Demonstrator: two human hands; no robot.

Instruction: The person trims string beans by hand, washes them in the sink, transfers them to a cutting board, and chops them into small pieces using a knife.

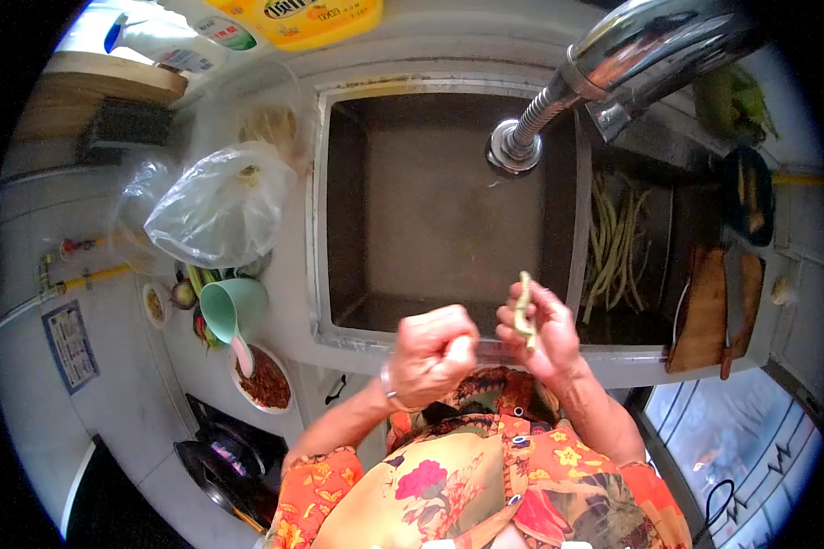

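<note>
While right hand point(538, 331) pinches green bean point(524, 311) upright over sink point(339, 274) front edge, left hand point(435, 352) clenched, contents not visible. Advice: grip near tip, snap short, pull string lengthwise. More beans point(613, 242) in right basin.

Glossy metal faucet point(650, 50); wooden board point(705, 311).
</note>
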